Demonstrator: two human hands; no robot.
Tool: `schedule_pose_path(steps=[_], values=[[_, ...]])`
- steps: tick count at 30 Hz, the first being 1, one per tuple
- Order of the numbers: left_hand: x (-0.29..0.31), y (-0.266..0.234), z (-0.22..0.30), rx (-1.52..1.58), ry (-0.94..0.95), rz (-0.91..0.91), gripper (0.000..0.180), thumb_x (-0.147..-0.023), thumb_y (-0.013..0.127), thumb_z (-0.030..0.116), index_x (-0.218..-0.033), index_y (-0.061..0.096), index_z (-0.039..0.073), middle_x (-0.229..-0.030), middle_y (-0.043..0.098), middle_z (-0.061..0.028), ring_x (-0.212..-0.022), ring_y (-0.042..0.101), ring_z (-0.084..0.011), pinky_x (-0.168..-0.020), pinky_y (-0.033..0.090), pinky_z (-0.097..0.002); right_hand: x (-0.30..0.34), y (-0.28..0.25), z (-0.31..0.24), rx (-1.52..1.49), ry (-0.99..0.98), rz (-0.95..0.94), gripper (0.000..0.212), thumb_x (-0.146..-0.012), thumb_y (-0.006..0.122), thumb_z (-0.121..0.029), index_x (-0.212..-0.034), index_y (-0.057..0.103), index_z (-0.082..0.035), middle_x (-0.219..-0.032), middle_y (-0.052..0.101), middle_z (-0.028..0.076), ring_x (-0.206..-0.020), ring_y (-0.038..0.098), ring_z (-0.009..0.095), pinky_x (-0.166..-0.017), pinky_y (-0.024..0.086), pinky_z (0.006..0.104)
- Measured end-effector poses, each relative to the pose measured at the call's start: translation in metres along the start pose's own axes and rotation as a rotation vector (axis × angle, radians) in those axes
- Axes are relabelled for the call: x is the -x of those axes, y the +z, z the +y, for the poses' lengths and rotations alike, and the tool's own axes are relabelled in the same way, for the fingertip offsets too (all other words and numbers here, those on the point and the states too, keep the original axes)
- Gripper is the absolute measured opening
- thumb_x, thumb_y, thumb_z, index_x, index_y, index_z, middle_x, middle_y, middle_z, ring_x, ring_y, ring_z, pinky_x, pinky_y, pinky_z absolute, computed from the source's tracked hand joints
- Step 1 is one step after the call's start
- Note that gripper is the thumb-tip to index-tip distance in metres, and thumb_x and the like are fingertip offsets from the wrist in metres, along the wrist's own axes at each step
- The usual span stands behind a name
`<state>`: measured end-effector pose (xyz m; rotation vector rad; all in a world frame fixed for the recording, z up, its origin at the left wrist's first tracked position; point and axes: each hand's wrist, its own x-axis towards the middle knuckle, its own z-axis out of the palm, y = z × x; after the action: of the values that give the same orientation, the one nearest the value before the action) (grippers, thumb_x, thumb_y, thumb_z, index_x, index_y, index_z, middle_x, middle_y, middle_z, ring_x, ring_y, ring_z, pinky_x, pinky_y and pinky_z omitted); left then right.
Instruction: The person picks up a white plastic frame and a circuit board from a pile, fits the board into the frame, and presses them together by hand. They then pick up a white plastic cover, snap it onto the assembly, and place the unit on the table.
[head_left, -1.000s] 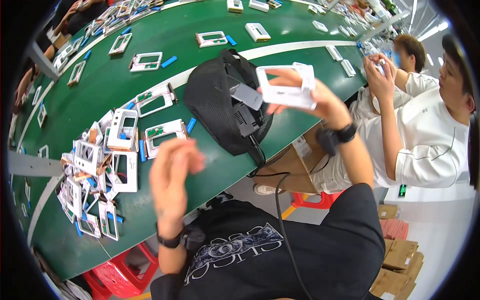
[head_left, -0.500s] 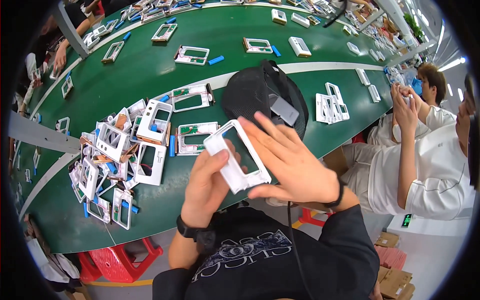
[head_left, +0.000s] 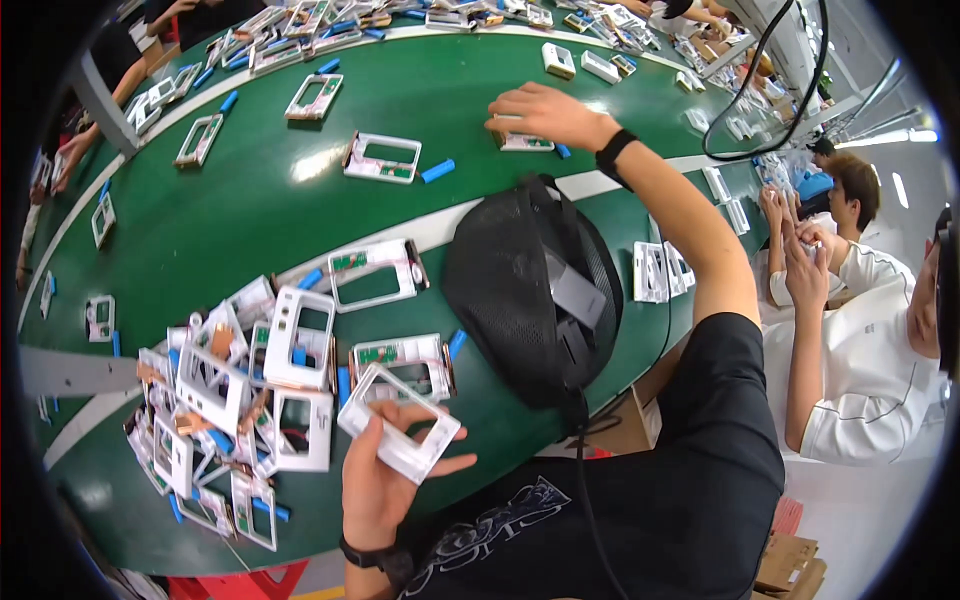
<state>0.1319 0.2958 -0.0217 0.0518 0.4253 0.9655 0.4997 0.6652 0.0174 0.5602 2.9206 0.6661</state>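
Note:
Between the fingers and thumb of my left hand (head_left: 385, 465) is a white plastic housing frame (head_left: 437, 440), tilted above the near edge of the green table. My right hand (head_left: 550, 112) is stretched far across, fingers extended over another white housing (head_left: 527, 143) on the green surface. That hand covers most of this housing, so contact is hard to judge. Close to my left hand lies a housing with a green circuit board (head_left: 378, 353). A heap of white housings (head_left: 212, 385) with blue cylindrical cells stands to its left.
A black mesh bag (head_left: 500, 290) with a grey device (head_left: 575, 292) stands between my arms. White frames (head_left: 650, 272) lie right of it. Spaced housings, such as one beside a blue cell (head_left: 437, 171), lie on the far strip. A person in white (head_left: 860, 350) works at right.
My right hand has left the white frame and reached forward to the far housing. My left hand keeps the frame and has lowered to the left. The view has tilted.

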Motion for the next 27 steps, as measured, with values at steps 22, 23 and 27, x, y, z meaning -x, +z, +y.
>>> schedule_pose_path(steps=[22,23,27], values=[[-0.039,0.125,-0.102,-0.662,0.306,0.285,0.037,-0.093,0.073,0.031,-0.116,0.056,0.008,-0.098,0.065,-0.0094,-0.089,0.066,-0.0231,-0.067,0.057,-0.0361,0.133,-0.182,-0.042,-0.232,0.348,0.546,0.022,-0.084,0.062,-0.021,-0.097,0.06,-0.004,-0.093,0.061,0.017,-0.082,0.06,0.035,-0.068,0.051,0.0448],[-0.025,0.132,-0.107,-0.7,0.309,0.214,0.036,-0.095,0.069,0.028,-0.119,0.055,0.007,-0.102,0.064,-0.0104,-0.091,0.065,-0.0231,-0.07,0.057,-0.0357,0.129,-0.204,-0.06,-0.321,0.306,0.596,0.022,-0.083,0.062,-0.023,-0.095,0.061,-0.004,-0.092,0.061,0.016,-0.083,0.06,0.033,-0.07,0.05,0.0434],[0.027,0.103,-0.099,-0.817,0.404,0.116,0.034,-0.104,0.056,0.02,-0.131,0.05,0.0,-0.117,0.061,-0.0144,-0.099,0.062,-0.0232,-0.082,0.053,-0.0341,0.115,-0.277,-0.147,-0.109,0.193,0.476,0.015,-0.084,0.059,-0.019,-0.085,0.061,-0.003,-0.083,0.062,0.014,-0.081,0.061,0.034,-0.072,0.049,0.0443]])
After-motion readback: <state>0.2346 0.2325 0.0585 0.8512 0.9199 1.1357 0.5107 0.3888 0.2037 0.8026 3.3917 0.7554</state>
